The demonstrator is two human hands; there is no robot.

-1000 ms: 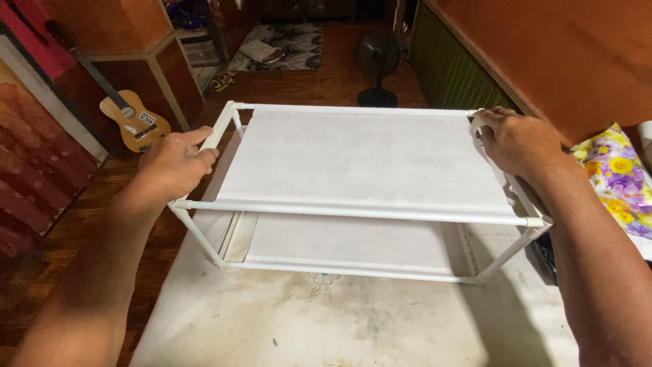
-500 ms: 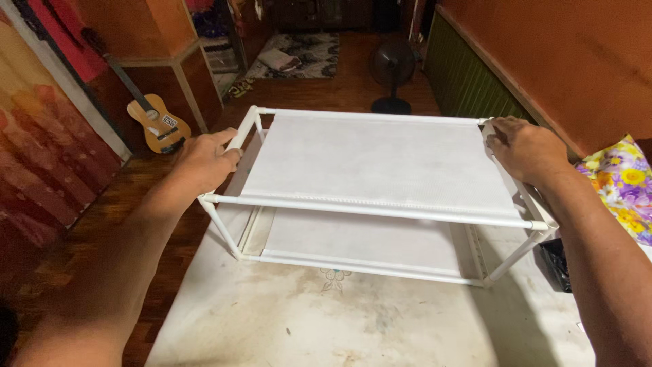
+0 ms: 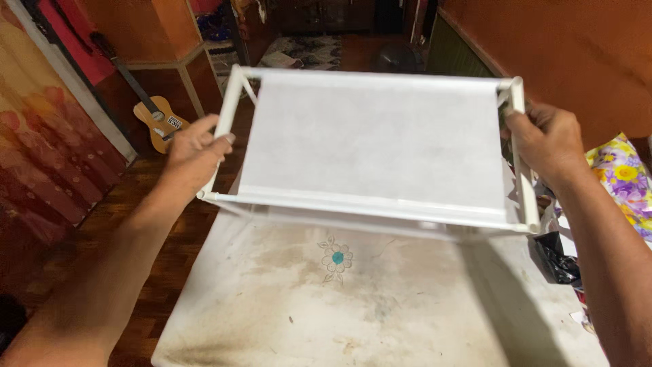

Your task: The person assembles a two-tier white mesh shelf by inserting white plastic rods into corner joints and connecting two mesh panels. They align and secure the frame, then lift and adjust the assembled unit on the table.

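A white tube-frame rack with a white fabric shelf hangs in the air above a stained white table. My left hand grips the rack's left side tube. On the opposite side, my right hand is closed round the right side tube near the top corner. The rack is tilted, its near edge lower than its far edge. A lower tier shows only as a blurred strip under the near rail.
A small guitar leans against a wooden cabinet at the left. Red patterned curtain hangs at the far left. Floral cloth and a black bag lie at the table's right edge. Dark wood floor lies beyond.
The rack stood on the table before; both hands have raised it off the surface and tilted it toward me. A small flower mark on the table now shows.
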